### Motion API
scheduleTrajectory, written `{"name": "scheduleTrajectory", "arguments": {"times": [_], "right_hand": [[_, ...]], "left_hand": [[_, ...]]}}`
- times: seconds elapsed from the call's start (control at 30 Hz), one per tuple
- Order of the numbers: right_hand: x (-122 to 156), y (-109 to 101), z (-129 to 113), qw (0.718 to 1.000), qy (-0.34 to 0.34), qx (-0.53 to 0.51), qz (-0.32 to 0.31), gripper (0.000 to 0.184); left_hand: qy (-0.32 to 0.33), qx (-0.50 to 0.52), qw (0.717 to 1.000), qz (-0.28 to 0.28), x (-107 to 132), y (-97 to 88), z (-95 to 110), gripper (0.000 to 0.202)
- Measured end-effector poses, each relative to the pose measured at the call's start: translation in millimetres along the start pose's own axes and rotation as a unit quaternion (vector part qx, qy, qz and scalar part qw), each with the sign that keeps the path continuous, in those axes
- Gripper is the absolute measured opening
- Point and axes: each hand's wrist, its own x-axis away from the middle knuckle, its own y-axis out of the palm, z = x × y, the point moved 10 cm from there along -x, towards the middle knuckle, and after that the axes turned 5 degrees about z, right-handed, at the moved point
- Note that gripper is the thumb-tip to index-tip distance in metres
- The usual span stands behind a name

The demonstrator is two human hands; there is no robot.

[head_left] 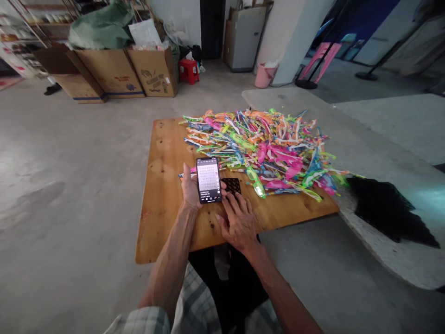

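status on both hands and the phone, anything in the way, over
Left hand holding phone, screen lit. Right hand open, close beside phone, holding nothing visible. Screen unblocked; colourful plastic pile beyond on table.

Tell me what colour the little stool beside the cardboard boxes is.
The stool is red; it shows in the head view.

Wooden table [167, 185]: brown, knotted top, bare left of the heap.
Heap [250, 134]: plastic glasses, pink, green, blue, orange, white.
Dark patterned piece [232, 184]: at the heap's near edge, partly hidden.
Pale table [368, 250]: right of the heap; bears black sheet [392, 208].
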Motion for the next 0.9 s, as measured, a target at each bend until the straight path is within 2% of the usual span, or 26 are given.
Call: {"name": "scheduleTrajectory", "arguments": {"times": [0.2,0.6,0.9], "right_hand": [[2.7,-5.5,1.8,0.999,-0.01,-0.013,0.046,0.057],[4.4,-11.5,4.3,0.996,-0.009,-0.027,0.088,0.05],[6.8,-14.0,8.4,0.993,0.002,-0.041,0.114,0.048]], "left_hand": [[0.019,-0.015,1.0,-0.01,-2.8,-8.1,1.6,0.102],[-0.003,-0.001,1.0,-0.02,-1.1,-0.6,-2.1,0.109],[-0.012,0.0,0.999,-0.032,-2.6,-4.6,-4.0,0.106]]}}
